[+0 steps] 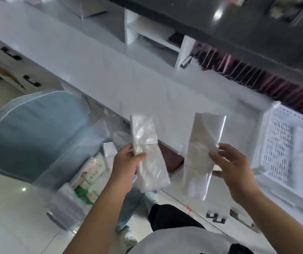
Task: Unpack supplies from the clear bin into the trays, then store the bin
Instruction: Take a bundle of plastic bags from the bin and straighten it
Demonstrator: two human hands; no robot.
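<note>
Two bare forearms are seen, with no sleeves, watch or rings visible on them. The left hand and right hand are bare, ungloved. A light grey or white top is worn, seen at bottom centre, with a dark patch at its lower right edge. Black trousers or shorts are seen below it. A white perforated clog-type shoe is worn on one foot. Details are blurred.

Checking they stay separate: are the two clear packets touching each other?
Apart. The head view shows white counter between the left packet and the right packet.
</note>
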